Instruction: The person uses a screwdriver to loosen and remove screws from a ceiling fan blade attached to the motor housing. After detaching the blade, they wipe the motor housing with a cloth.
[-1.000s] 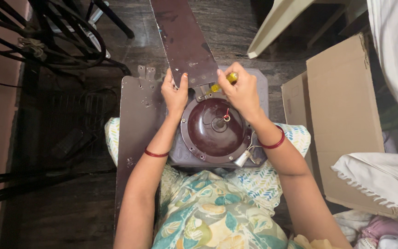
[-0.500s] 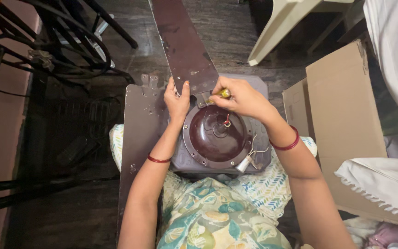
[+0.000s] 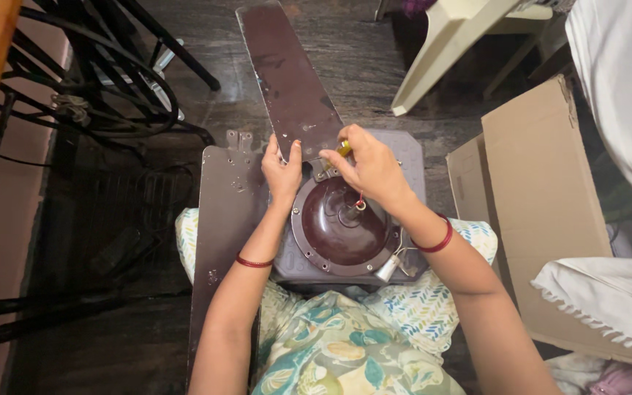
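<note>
1. Right hand (image 3: 371,167): I see its fingers clenched on a small yellow-handled screwdriver (image 3: 341,151), the tip hidden where the long dark-brown metal fan blade (image 3: 287,80) meets the round dark-brown fan motor housing (image 3: 345,225).
2. Left hand (image 3: 283,172): its fingers press flat on the root of that blade, grasping nothing (a steadying hold, as I judge it).
3. Location: the housing rests on a grey square plastic stool top (image 3: 411,157) at the person's lap, over the dark stone floor (image 3: 374,58).
4. Risk, tool: I judge the screwdriver could slip off the fastener and strike the left fingers, which lie just beside it.
5. Risk, blade: the blade overhangs far past the stool; released, its weight could tilt it and bind the screw.
6. Risk, wiring: a red wire loop (image 3: 360,202) and a small silver cylindrical capacitor (image 3: 388,268) sit under the right wrist and could snag.
7. Surroundings: a second brown fan blade (image 3: 221,219) lies left; an open cardboard box (image 3: 543,205) crowds the right elbow; black cables (image 3: 111,102) sprawl well apart.
</note>
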